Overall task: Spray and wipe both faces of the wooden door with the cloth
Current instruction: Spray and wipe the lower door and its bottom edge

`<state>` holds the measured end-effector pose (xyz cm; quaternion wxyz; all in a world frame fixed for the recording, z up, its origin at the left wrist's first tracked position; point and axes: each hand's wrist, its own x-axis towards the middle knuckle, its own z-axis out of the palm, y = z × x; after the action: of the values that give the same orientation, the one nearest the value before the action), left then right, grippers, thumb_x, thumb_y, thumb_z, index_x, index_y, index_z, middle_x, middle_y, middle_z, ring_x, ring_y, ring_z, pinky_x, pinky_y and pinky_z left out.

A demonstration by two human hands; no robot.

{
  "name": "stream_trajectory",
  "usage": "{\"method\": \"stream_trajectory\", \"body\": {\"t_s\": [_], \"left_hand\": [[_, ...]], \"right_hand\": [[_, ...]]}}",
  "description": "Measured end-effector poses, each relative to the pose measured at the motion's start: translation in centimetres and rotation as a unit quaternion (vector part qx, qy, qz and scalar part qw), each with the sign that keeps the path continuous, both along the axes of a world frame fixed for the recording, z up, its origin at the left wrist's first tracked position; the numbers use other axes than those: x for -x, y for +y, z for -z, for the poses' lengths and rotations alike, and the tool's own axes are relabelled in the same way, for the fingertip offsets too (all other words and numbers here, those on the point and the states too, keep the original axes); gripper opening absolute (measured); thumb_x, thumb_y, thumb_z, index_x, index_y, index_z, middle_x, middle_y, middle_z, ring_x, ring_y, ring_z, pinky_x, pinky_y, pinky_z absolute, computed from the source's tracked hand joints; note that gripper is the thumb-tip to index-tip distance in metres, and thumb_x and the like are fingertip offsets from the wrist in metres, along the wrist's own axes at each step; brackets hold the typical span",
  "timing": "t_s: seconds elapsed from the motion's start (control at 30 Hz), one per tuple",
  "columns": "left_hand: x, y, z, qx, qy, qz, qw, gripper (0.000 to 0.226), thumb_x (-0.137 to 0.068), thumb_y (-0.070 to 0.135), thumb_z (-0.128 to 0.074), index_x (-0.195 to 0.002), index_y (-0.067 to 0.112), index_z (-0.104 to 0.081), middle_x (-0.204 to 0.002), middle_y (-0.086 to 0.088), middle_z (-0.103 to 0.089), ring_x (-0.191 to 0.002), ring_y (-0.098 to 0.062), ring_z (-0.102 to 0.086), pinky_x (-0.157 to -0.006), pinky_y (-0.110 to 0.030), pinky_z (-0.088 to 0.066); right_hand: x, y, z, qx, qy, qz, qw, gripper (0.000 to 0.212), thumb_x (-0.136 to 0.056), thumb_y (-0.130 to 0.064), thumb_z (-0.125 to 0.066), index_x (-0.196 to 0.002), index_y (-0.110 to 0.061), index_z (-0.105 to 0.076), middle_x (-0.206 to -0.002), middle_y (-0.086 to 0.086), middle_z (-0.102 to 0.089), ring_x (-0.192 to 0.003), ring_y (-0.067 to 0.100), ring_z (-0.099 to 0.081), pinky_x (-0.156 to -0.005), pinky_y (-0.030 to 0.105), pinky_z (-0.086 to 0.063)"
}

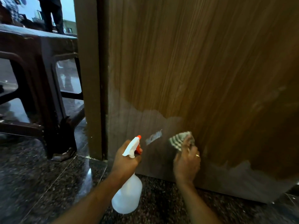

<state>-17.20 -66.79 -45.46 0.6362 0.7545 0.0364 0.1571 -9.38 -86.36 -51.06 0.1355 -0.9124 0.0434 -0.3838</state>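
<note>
Left grip (125, 159) curled round neck of white spray bottle (127, 196), orange nozzle aimed at wooden door (194, 62). Right grip (187, 165) holds striped cloth (178, 139) against door's lower face, near bottom edge. Pale dull band across door's lower part. Small grey patch (153, 139) between nozzle and cloth. Dark stool (40, 65) beyond door frame (90, 78), on speckled floor (48, 183).

The left hand (125, 159) is gripping the neck of a white spray bottle (127, 193), its orange nozzle aimed at the wooden door (194, 62). The right hand (187, 164) is pressing a striped cloth (179, 139) against the door's dull, greyish lower part. A dark plastic table (37, 65) is standing on the speckled floor (48, 183) beyond the door frame (89, 78).
</note>
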Motion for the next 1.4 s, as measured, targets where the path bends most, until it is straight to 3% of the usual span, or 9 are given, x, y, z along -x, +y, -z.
{"method": "stream_trajectory", "body": {"t_s": [0.23,0.37,0.47,0.57,0.77,0.9,1.03,1.23,1.4], "left_hand": [[-0.1,2.2,0.1,-0.003,-0.008,-0.014,1.0,0.047,-0.078,-0.006,-0.064,-0.103,0.033,-0.053,-0.089,-0.004,-0.065,-0.087,-0.016,-0.063,-0.064,-0.009,-0.049],[0.1,3.9,1.0,-0.004,-0.005,-0.036,0.999,0.056,-0.076,-0.008,-0.063,-0.104,0.04,-0.054,-0.087,-0.003,-0.066,-0.086,-0.012,-0.063,-0.071,-0.015,-0.05],[0.2,4.6,1.6,-0.005,0.0,-0.046,0.999,0.057,-0.076,-0.007,-0.063,-0.107,0.04,-0.055,-0.086,-0.002,-0.066,-0.086,-0.013,-0.063,-0.076,-0.024,-0.053],[0.6,5.1,1.8,0.0,0.013,-0.049,0.999,0.053,-0.077,-0.005,-0.065,-0.113,0.033,-0.056,-0.088,-0.002,-0.066,-0.088,-0.015,-0.064,-0.076,-0.024,-0.053],[1.0,6.6,1.6,0.014,0.006,-0.055,0.998,0.052,-0.073,-0.008,-0.063,-0.101,0.035,-0.059,-0.082,-0.005,-0.065,-0.08,-0.017,-0.063,-0.064,-0.025,-0.05],[1.0,7.2,1.5,0.018,-0.009,-0.082,0.996,0.04,-0.064,0.001,-0.061,-0.097,0.023,-0.063,-0.079,-0.007,-0.065,-0.078,-0.02,-0.063,-0.069,-0.036,-0.052],[1.3,7.7,1.4,0.045,0.006,-0.091,0.995,0.044,-0.068,-0.009,-0.061,-0.092,0.027,-0.062,-0.078,-0.006,-0.064,-0.075,-0.019,-0.061,-0.068,-0.033,-0.051],[1.8,9.3,0.7,0.039,0.006,-0.109,0.993,0.041,-0.07,-0.006,-0.064,-0.092,0.029,-0.061,-0.076,-0.001,-0.064,-0.079,-0.021,-0.063,-0.075,-0.042,-0.054],[1.7,10.2,-0.2,0.042,-0.005,-0.115,0.992,0.045,-0.062,0.01,-0.058,-0.092,0.043,-0.058,-0.084,-0.011,-0.064,-0.085,-0.027,-0.063,-0.079,-0.046,-0.055]], "right_hand": [[-3.0,5.7,-6.0,-0.158,-0.113,0.024,0.981,0.084,-0.083,-0.008,-0.066,-0.155,-0.014,-0.024,-0.12,0.021,-0.043,-0.1,0.038,-0.049,-0.081,0.047,-0.047],[-2.7,8.7,-2.5,0.039,-0.119,-0.075,0.989,0.065,-0.086,-0.021,-0.051,-0.15,-0.013,-0.038,-0.114,0.021,-0.049,-0.095,0.038,-0.051,-0.083,0.048,-0.048],[-2.1,7.2,2.1,0.145,-0.106,-0.138,0.974,0.068,-0.088,-0.007,-0.053,-0.151,-0.018,-0.031,-0.113,0.018,-0.05,-0.092,0.037,-0.057,-0.081,0.048,-0.052],[-1.4,5.4,3.3,0.088,-0.087,-0.111,0.986,0.081,-0.075,0.003,-0.071,-0.148,-0.013,-0.039,-0.109,0.023,-0.053,-0.086,0.039,-0.056,-0.072,0.045,-0.052],[-3.1,11.7,-5.5,-0.07,-0.143,-0.045,0.986,0.076,-0.083,-0.002,-0.061,-0.152,-0.001,-0.028,-0.111,0.023,-0.045,-0.094,0.039,-0.047,-0.082,0.046,-0.046],[-3.6,15.1,-4.6,0.125,-0.178,-0.121,0.968,0.059,-0.091,-0.009,-0.05,-0.149,-0.006,-0.039,-0.108,0.02,-0.055,-0.093,0.035,-0.052,-0.085,0.047,-0.048],[-3.4,11.3,0.8,0.333,-0.15,-0.249,0.897,0.074,-0.09,-0.012,-0.049,-0.156,-0.013,-0.017,-0.108,0.012,-0.059,-0.086,0.03,-0.061,-0.076,0.043,-0.054],[-3.8,12.6,-5.6,0.164,-0.199,-0.16,0.953,0.055,-0.094,-0.011,-0.048,-0.148,-0.013,-0.04,-0.107,0.018,-0.051,-0.085,0.036,-0.054,-0.072,0.046,-0.049],[-4.8,21.2,-12.0,0.212,-0.234,-0.19,0.93,0.065,-0.092,-0.019,-0.061,-0.152,-0.016,-0.033,-0.11,0.014,-0.054,-0.09,0.03,-0.055,-0.078,0.045,-0.048]]}}
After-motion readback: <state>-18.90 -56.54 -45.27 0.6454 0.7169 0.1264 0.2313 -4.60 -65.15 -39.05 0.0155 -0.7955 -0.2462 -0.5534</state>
